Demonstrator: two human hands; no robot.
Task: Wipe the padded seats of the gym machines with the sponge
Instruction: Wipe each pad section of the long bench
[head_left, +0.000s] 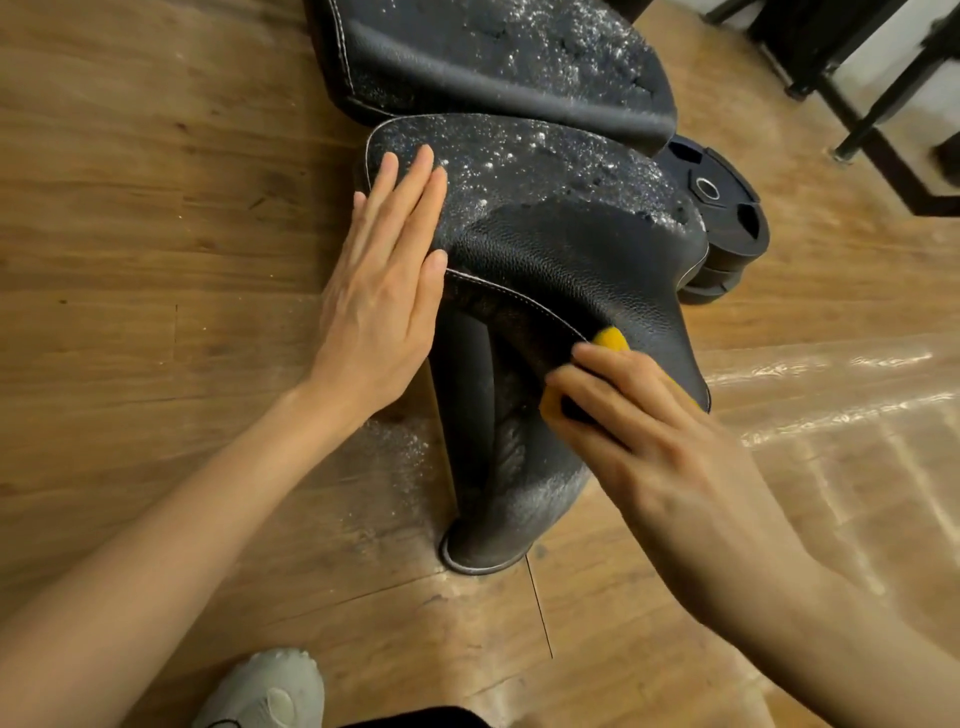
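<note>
Single head view, steeply downward, close over the seat (571, 249).

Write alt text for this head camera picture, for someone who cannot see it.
A person's right hand rubs a yellow sponge on a black padded seat speckled with white foam, while the left hand lies flat on its edge. A weight plate sits behind, on the wooden floor.

Both forearms are seen bare, with no sleeve, watch, band or ring worn on either. The left hand (382, 291) and the right hand (639, 421) are ungloved, and the nails that show are kept short and unpainted. At six o'clock in the view, a pale grey-white knit shoe (265, 691) is worn, with an oval patch marked on its upper. Just beside it, toward five o'clock, an edge of dark clothing (415, 718) is glimpsed.
</note>
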